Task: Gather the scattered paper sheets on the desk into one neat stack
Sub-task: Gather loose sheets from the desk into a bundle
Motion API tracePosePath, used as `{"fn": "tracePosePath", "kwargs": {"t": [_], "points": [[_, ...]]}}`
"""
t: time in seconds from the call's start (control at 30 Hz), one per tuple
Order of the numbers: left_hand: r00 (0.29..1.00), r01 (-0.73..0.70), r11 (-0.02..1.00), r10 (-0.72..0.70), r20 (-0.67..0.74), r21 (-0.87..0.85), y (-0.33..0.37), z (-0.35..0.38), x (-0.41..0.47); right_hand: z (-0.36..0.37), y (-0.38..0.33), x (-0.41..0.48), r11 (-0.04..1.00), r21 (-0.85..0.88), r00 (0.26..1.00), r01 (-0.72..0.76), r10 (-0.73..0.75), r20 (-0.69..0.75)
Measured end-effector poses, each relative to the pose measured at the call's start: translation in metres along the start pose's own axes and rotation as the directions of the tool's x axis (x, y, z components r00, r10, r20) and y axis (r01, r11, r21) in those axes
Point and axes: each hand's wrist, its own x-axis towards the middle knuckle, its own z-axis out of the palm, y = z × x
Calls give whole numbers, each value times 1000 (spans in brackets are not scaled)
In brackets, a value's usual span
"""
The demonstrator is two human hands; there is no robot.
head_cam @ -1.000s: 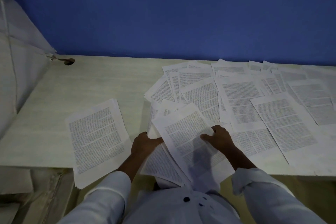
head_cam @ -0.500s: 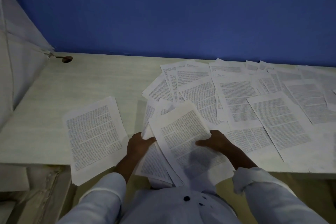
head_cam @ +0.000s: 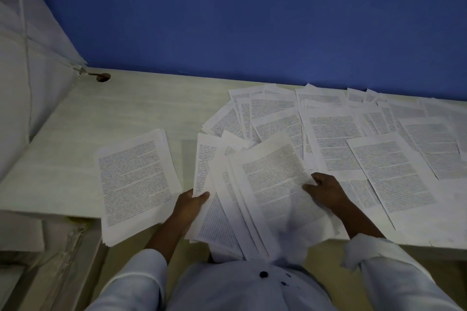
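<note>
Left hand [head_cam: 188, 206] grips the left edge of a fanned bundle of sheets [head_cam: 267, 184], thumb on top. Right hand [head_cam: 326, 190] holds the bundle's right edge, fingers curled over the top page. The bundle overhangs the near edge of the desk [head_cam: 126, 113]. Just to its left lies a squared stack [head_cam: 136, 182]. To its right, overlapping loose sheets [head_cam: 379, 146] spread back to the blue wall [head_cam: 252, 20].

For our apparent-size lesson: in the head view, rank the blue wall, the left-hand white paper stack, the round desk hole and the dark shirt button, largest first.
1. blue wall
2. white paper stack
3. round desk hole and dark shirt button: alike, unranked.
</note>
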Motion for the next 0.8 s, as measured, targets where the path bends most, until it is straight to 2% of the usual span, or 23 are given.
{"fn": "tracePosePath", "kwargs": {"t": [0.1, 0.23, 0.3, 0.43, 0.6, 0.7, 0.8], "points": [[999, 5, 998, -7, -31, -69, -3, 0, -4, -3, 6, 1, 1000, 11, 1000, -24, 24, 9], [998, -10, 992, 1, -70, -123, -5, 8, -10, 1, -3, -9, 987, 152, 983, -42, 14, 184], [996, -20, 990, 8, -86, -139, -6, 15, -15, 6, -2, -10, 990, 137, 975, 16, -46, 219], [994, -10, 992, -4, -108, -128, -16, 28, -24, 8, 2, -10, 987, -50, 980, 152, -144, 135], [991, 10, 986, -32, -131, -165, -30, 39, -43, 0, 10, -17, 911, -337, 971, 237, -233, 55], [984, 10, 974, -49, -170, -225, -37, 49, -52, -7, 24, -23, 870, -429, 962, 244, -271, -3], [978, -17, 962, -41, -206, -273, -42, 56, -64, -13, 36, -26, 866, -435, 962, 248, -272, 6]]}}
